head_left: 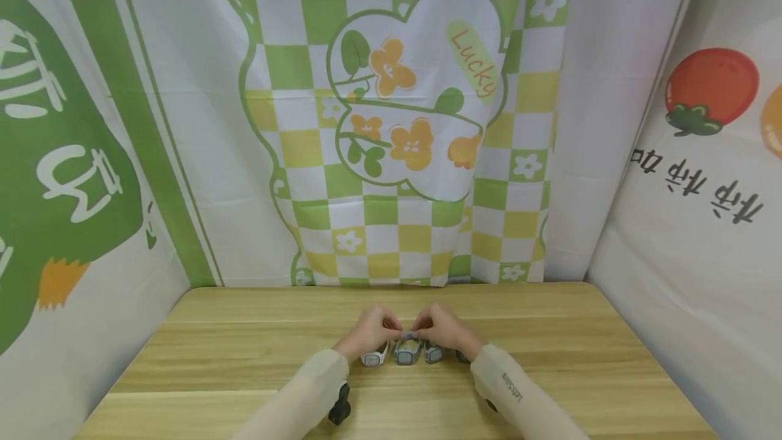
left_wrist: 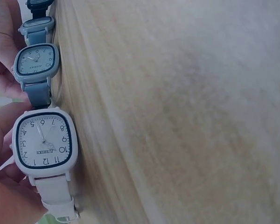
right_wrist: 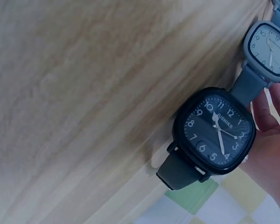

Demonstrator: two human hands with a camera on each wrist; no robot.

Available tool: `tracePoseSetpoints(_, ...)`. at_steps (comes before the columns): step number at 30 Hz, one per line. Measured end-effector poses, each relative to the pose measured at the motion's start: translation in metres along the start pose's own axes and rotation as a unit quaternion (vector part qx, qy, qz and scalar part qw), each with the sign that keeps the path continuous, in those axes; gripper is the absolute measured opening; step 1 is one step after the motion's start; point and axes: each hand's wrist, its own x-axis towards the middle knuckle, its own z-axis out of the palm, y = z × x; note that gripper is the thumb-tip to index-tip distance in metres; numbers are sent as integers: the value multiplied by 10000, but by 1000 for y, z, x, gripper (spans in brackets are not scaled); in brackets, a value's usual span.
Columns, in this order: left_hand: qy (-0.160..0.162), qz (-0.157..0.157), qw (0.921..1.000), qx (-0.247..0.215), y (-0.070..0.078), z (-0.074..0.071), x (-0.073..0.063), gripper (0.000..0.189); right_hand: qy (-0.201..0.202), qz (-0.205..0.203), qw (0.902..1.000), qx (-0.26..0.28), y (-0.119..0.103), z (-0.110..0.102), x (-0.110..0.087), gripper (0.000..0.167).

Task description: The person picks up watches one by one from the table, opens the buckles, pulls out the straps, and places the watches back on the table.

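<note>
Left fingers [head_left: 394, 333] and right fingers [head_left: 418, 331] pinching blue-grey watch strap [head_left: 408, 336], wood-grain table [head_left: 244, 341], checkered cloth [head_left: 391, 236] hanging behind

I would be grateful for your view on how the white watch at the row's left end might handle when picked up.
The white watch would probably feel light, as it looks small beside the left hand. Its strap may flex, appearing to be a thin band. The case seems unlikely to roll, being squarish rather than round.
</note>
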Motion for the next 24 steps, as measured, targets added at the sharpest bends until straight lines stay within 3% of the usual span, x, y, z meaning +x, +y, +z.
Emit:
tracePoseSetpoints(11, -126, 61, 9998, 121, 2, 1, -2, 8, 52, -176, 9998, 14, 1, 2, -1, 4)
tracePoseSetpoints(24, 65, 263, 9993, 256, 3, 0, -6, 8, 79, -274, 9996, 25, 2, 0, -3, 4)
